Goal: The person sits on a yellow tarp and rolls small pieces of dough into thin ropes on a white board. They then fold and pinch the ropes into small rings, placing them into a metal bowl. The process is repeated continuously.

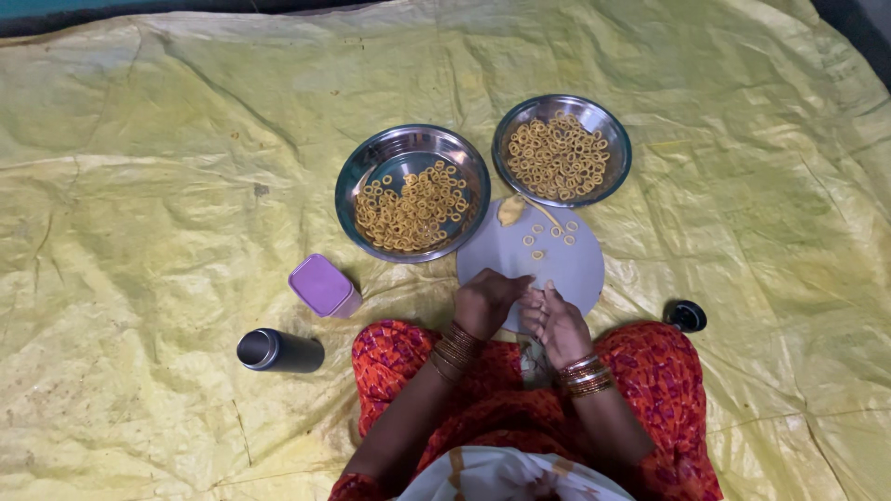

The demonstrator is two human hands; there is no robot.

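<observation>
Both hands meet over the near edge of a round grey board (543, 264) that lies on a yellow sheet (167, 186) spread on the floor. Left hand (487, 299) curled, fingers closed together; right hand (554, 320) touching it, fingers bent inward. What they pinch is too small to tell. On the board's far part: a lump of dough (511, 210) and several small dough rings (548, 232). Beyond the board, two steel plates hold rings: the left plate (412, 193) about half covered, the right plate (561, 149) nearly full. Purple box (323, 286) and dark steel flask (278, 351) lie left of the knees; small black lid (686, 315) to the right.
</observation>
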